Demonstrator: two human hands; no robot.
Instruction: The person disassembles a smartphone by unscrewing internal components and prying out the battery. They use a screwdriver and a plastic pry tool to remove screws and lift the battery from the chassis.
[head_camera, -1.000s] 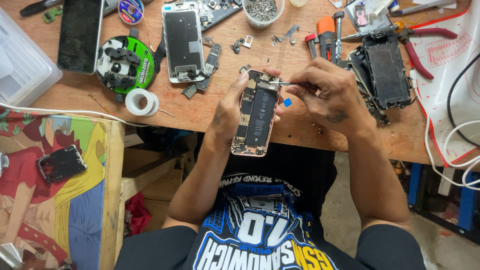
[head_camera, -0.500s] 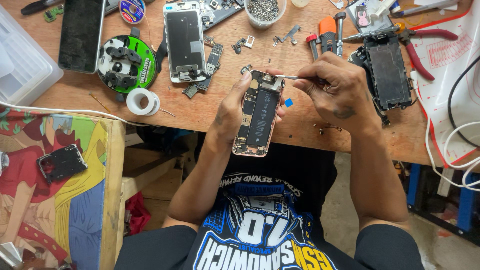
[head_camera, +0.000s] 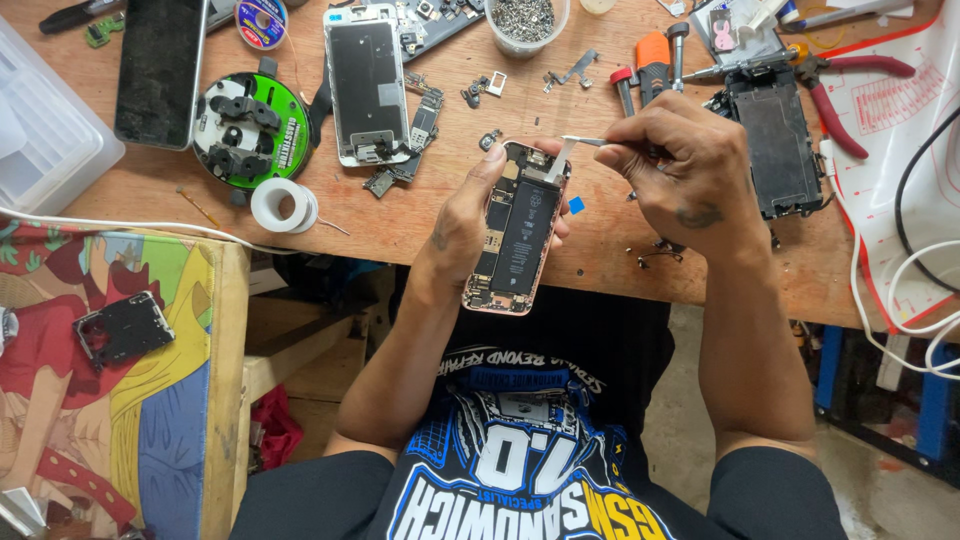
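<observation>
Two hands work over the near edge of the desk (head_camera: 600, 250), and between the earlier pictures and this one only small things have changed. The opened phone (head_camera: 517, 228) stays in the left hand (head_camera: 462, 228), tilted the same way, with its black battery facing up. The right hand (head_camera: 690, 170) has moved a little to the far side, and the tweezers (head_camera: 590, 141) now reach the top end of the phone, where a small white strip hangs from the tip; before, the tip was somewhat lower on the same end. To my judgement the work is still at the top part of the phone inside, and the strip is being lifted or placed there, but I cannot tell which. The fingers of the left hand are curled around the left side and back of the phone, thumb on the left edge, so they are closed on it and hold it above the desk edge, not lying on the wood. The fingers of the right hand are pressed together on the tweezers, thumb against forefinger, with no gap to see. A small blue square (head_camera: 577, 205) lies on the desk just right of the phone. Farther left lie another opened phone (head_camera: 366, 82), a green round holder (head_camera: 238, 128) and a tape roll (head_camera: 283, 204); right of the hands lies a dark phone frame (head_camera: 775, 135).
</observation>
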